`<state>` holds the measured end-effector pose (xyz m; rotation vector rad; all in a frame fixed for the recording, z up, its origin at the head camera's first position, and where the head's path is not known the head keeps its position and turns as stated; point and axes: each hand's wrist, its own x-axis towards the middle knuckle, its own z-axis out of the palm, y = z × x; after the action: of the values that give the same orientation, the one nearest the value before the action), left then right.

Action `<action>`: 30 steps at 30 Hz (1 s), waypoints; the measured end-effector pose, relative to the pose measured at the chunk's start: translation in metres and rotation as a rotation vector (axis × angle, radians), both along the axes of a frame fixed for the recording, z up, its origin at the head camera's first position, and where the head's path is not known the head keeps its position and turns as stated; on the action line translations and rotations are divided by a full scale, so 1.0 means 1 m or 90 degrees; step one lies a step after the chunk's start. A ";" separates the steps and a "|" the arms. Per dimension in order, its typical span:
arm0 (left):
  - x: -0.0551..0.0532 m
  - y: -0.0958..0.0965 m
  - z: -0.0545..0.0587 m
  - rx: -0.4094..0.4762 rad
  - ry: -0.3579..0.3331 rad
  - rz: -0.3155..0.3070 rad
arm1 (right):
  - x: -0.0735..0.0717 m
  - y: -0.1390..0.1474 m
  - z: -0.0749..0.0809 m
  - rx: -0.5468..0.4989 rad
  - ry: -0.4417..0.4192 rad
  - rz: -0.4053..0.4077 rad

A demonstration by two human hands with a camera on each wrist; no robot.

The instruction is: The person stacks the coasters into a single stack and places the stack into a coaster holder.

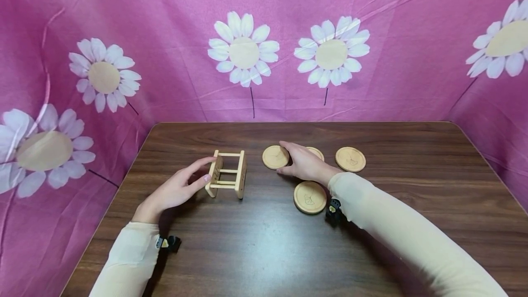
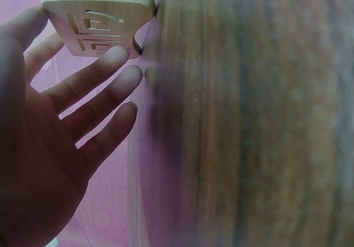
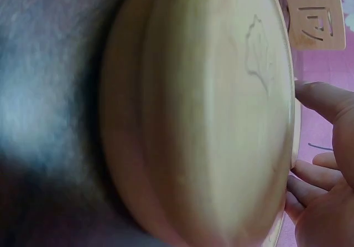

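Observation:
A small wooden coaster rack point(image 1: 242, 173), with cut-out side panels and round rods, stands on the table. My left hand point(image 1: 177, 189) is at its left panel, thumb at the near end and index finger at the far end. In the left wrist view its other fingers point(image 2: 119, 81) are extended and spread under the panel. My right hand point(image 1: 307, 164) grips a round wooden coaster point(image 1: 274, 156) by its edges, between thumb and fingers. Under the right wrist lies another coaster point(image 1: 309, 197), engraved with a leaf, large in the right wrist view.
Behind my right hand a further coaster point(image 1: 316, 152) is partly hidden. One more coaster point(image 1: 350, 159) lies to its right. The dark wood-grain table point(image 1: 255, 251) meets a pink cloth point(image 1: 177, 58) with printed daisies at the back and sides.

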<state>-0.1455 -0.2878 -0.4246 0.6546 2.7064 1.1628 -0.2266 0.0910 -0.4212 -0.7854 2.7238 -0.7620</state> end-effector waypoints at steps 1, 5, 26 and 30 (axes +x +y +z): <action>0.000 0.000 0.000 0.000 -0.001 0.000 | 0.000 0.000 0.000 0.002 0.001 0.000; 0.000 0.000 0.000 0.002 -0.005 0.000 | -0.001 0.000 -0.001 0.011 0.008 0.003; -0.001 0.001 0.002 -0.004 -0.004 -0.001 | -0.007 0.002 -0.014 0.003 0.060 0.009; 0.000 0.000 0.001 -0.004 -0.009 0.002 | -0.007 0.003 -0.014 -0.010 0.061 0.009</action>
<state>-0.1459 -0.2883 -0.4235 0.6383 2.6989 1.1554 -0.2339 0.0943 -0.4353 -0.8654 2.7966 -0.7618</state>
